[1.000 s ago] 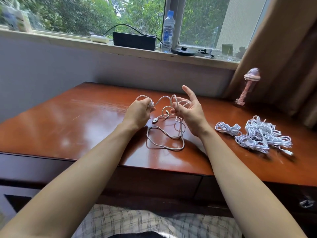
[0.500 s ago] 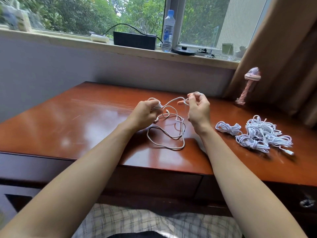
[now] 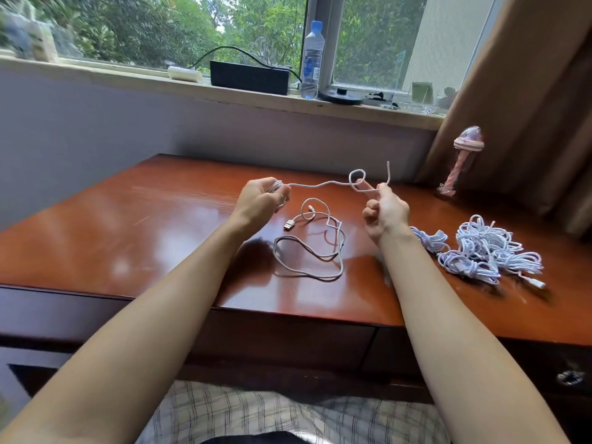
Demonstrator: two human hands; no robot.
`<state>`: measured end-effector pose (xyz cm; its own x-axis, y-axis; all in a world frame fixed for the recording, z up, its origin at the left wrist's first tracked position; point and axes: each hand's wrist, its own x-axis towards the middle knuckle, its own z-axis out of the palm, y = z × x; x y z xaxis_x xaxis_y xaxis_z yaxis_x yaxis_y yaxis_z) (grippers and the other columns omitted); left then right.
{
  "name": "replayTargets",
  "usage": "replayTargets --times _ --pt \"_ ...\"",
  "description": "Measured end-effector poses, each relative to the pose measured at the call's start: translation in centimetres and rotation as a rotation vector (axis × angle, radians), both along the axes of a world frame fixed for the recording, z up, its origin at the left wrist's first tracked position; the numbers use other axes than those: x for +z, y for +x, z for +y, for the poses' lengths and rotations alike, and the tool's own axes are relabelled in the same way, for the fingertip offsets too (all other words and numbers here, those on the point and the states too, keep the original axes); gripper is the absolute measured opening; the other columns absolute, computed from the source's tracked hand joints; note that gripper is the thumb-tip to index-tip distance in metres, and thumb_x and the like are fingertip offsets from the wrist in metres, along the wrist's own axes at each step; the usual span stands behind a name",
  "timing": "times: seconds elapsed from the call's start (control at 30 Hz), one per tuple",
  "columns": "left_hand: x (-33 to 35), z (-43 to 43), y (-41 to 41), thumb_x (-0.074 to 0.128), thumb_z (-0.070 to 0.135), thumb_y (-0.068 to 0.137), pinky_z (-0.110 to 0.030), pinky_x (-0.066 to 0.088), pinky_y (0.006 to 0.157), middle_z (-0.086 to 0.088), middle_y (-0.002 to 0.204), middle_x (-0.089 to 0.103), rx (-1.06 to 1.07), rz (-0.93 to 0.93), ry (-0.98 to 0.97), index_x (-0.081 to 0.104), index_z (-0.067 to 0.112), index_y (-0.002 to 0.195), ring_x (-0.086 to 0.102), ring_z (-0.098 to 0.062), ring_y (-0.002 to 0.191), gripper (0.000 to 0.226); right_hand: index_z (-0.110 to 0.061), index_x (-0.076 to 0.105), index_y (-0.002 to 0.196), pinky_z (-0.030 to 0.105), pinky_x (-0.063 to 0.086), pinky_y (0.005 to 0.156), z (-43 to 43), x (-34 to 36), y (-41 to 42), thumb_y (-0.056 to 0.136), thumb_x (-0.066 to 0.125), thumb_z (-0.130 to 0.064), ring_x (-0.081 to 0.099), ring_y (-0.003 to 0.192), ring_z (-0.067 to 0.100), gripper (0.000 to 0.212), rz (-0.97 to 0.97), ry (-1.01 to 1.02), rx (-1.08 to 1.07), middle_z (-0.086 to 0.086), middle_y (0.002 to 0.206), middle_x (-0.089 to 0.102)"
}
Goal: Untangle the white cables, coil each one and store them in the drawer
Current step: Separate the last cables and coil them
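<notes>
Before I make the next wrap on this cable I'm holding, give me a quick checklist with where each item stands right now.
1. Left hand grips a bunch of the held cable: ok.
2. Right hand pinches the same cable near its end: ok.
3. Span between hands free of kinks: not ok, it loops round the right index finger.
4. Loose cable with the USB plug on the desk lies apart from the cable pile: ok.
5. Loose cable joins the held one: cannot tell.
6. Drawer open for storing: not ok, its front looks shut.
</notes>
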<state>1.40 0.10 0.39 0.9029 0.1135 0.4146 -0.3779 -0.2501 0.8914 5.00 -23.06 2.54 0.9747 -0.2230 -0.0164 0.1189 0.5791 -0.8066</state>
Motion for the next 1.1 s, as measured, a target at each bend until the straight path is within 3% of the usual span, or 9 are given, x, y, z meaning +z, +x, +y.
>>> replayTargets --times 0.13,0.33,0.5,0.57,0.67,0.77,0.87,0.97,1.1 --pt "0.0 0.1 0.1 0.06 0.017 0.091 -0.023 0.035 0.053 0.006 0.057 0.052 0.068 0.018 -0.067 0.063 0.005 0.074 0.042 -0.007 0.051 0.021 -0.014 0.055 0.102 0.018 0.033 0.039 0.3 -0.5 0.4 0.105 0.055 -0.021 0.039 0.04 0.005 0.008 -0.001 -0.143 -0.034 0.002 0.079 0.077" --pt "0.1 0.5 0.4 0.058 0.012 0.093 -0.026 0.037 0.057 0.005 0.058 0.054 0.163 0.0 -0.145 0.062 0.007 0.076 0.043 -0.009 0.052 0.019 -0.017 0.048 0.116 0.019 0.041 0.043 0.3 -0.8 0.4 0.105 0.05 -0.011 0.058 0.047 0.008 0.013 -0.048 -0.176 -0.101 0.008 0.08 0.072" --pt "0.1 0.3 0.0 0.061 0.02 0.084 -0.028 0.038 0.059 0.004 0.059 0.053 0.143 -0.025 -0.145 0.059 0.009 0.074 0.044 -0.013 0.055 0.015 -0.01 0.061 0.116 0.021 0.048 0.043 1.0 -1.0 -0.1 0.109 0.04 -0.02 0.074 0.065 0.015 0.025 -0.184 -0.542 -0.008 0.004 0.104 0.076" --pt "0.3 0.2 -0.3 0.061 0.021 0.083 -0.028 0.037 0.059 0.002 0.061 0.053 0.125 -0.029 -0.141 0.06 0.01 0.073 0.044 -0.013 0.056 0.015 -0.011 0.062 0.117 0.022 0.047 0.042 1.3 -1.1 -0.3 0.104 0.047 -0.018 0.074 0.067 0.021 0.02 -0.249 -0.688 -0.011 0.0 0.104 0.075" --pt "0.7 -0.2 -0.9 0.061 0.013 0.088 -0.022 0.034 0.053 0.001 0.06 0.052 0.041 -0.004 -0.165 0.06 0.009 0.073 0.042 -0.01 0.053 0.016 -0.01 0.062 0.12 0.021 0.052 0.052 1.7 -1.6 -0.5 0.098 0.062 -0.015 0.073 0.08 0.019 0.023 -0.375 -0.828 -0.058 -0.002 0.098 0.075" --pt "0.9 -1.0 -1.2 0.056 0.002 0.097 -0.017 0.032 0.049 0.004 0.056 0.053 -0.064 0.035 -0.19 0.059 0.004 0.075 0.043 -0.005 0.047 0.022 -0.012 0.058 0.128 0.024 0.054 0.056 1.8 -1.7 -0.6 0.097 0.064 -0.017 0.073 0.078 0.019 0.032 -0.428 -0.841 -0.042 0.003 0.1 0.075" --pt "1.0 -1.3 -1.4 0.059 0.006 0.096 -0.02 0.031 0.05 0.0 0.059 0.055 -0.152 0.07 -0.204 0.063 0.005 0.076 0.044 -0.009 0.049 0.02 -0.016 0.048 0.142 0.029 0.057 0.064 2.0 -1.7 -0.5 0.098 0.063 -0.011 0.073 0.08 0.02 0.046 -0.437 -0.74 0.083 0.013 0.101 0.075" --pt "1.1 -1.4 -1.5 0.066 0.015 0.088 -0.027 0.03 0.054 -0.008 0.068 0.054 -0.211 0.091 -0.268 0.069 0.009 0.074 0.044 -0.016 0.058 0.015 -0.021 0.046 0.148 0.028 0.057 0.065 1.9 -1.8 -0.6 0.098 0.061 -0.008 0.069 0.074 0.02 0.053 -0.472 -0.79 0.062 0.015 0.086 0.073" --pt "1.2 -1.8 -1.5 0.063 0.014 0.094 -0.026 0.034 0.055 -0.006 0.07 0.056 -0.216 0.097 -0.33 0.071 0.008 0.081 0.048 -0.017 0.059 0.017 -0.026 0.055 0.137 0.033 0.062 0.07 1.9 -1.6 -0.8 0.094 0.068 -0.008 0.074 0.085 0.022 0.049 -0.504 -0.766 0.021 0.012 0.107 0.069"
